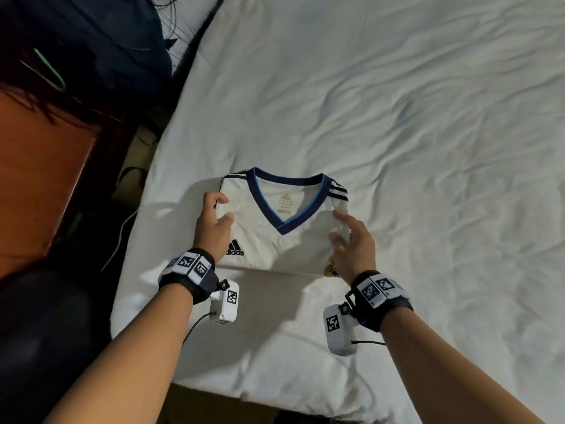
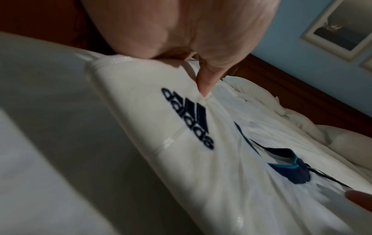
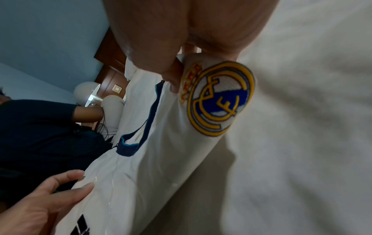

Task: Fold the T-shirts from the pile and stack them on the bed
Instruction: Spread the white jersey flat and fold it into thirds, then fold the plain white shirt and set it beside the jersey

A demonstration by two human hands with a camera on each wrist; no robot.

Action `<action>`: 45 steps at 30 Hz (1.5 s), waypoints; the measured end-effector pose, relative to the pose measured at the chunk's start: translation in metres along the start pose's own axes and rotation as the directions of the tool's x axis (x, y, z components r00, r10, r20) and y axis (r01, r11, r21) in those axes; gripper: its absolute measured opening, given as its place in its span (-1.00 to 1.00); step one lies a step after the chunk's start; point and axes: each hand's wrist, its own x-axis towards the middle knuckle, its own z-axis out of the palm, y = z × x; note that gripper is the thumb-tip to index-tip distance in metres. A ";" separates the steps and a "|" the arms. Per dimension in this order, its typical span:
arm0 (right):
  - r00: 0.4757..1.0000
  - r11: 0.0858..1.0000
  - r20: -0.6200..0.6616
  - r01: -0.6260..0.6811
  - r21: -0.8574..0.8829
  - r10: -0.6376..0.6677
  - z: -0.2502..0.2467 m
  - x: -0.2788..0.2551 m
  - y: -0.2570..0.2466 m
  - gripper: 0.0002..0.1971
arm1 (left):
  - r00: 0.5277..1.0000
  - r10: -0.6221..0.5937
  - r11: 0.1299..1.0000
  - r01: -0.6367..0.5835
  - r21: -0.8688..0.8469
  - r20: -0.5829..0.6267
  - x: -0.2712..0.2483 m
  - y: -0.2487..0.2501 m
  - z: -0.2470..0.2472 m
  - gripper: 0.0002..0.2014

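Note:
A folded white T-shirt [image 1: 266, 240] with a navy V-neck collar [image 1: 287, 191] lies front-up near the bed's [image 1: 397, 117] left edge. My left hand [image 1: 215, 221] grips its left side, thumb [image 2: 205, 85] on top beside the black logo, fingers curled over the edge. My right hand [image 1: 354, 243] holds the right side with its thumb [image 3: 173, 85] pressed next to the round crest [image 3: 217, 98]. In both wrist views the shirt's near fold [image 2: 141, 127] stands slightly off the sheet with a shadow under it. The left fingers [image 3: 84, 187] show at the far edge.
White rumpled sheet spreads to the right and far side. Dark blue cloth [image 1: 91, 41] sits off the bed at upper left, beside brown wood [image 1: 36, 179]. Pillows [image 2: 342, 143], a wooden headboard [image 2: 302, 98] and a framed picture [image 2: 342, 27] lie beyond.

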 end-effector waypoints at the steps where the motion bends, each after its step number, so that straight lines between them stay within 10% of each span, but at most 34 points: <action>1: 1.000 1.000 0.015 -0.002 -0.030 0.003 0.011 0.000 -0.002 -0.56 | 1.000 -0.020 1.000 0.020 0.006 -0.008 0.004 -0.006 -0.010 -0.71; 10: 0.993 0.983 -0.054 -0.109 -0.145 0.102 0.050 0.001 0.003 -0.52 | 0.975 -0.221 0.961 0.213 0.175 0.028 0.014 -0.042 -0.020 -0.67; 14: 0.987 0.818 -0.156 -0.055 -0.573 -0.043 0.062 -0.011 -0.007 -0.44 | 0.994 0.067 0.739 0.006 0.674 -0.082 -0.001 -0.040 -0.004 -0.45; 18: 0.972 0.646 0.119 0.224 -0.729 -0.203 0.097 -0.034 -0.002 -0.30 | 0.946 0.229 0.581 -0.324 0.747 0.232 -0.030 -0.049 0.029 -0.31; 27: 0.925 0.427 0.377 0.357 -0.831 -0.040 0.062 -0.040 0.039 -0.26 | 0.959 0.025 0.495 -0.256 0.830 0.281 -0.033 -0.084 -0.005 -0.25; 33: 0.965 0.513 0.242 0.158 -0.844 0.101 0.004 -0.061 -0.021 -0.32 | 0.911 -0.046 0.487 -0.337 0.805 0.409 -0.053 0.011 -0.013 -0.38; 45: 1.000 0.616 0.005 -0.002 -0.788 0.009 -0.198 -0.114 -0.151 -0.51 | 0.767 0.240 0.497 -0.624 0.603 0.595 -0.120 0.304 0.052 -0.68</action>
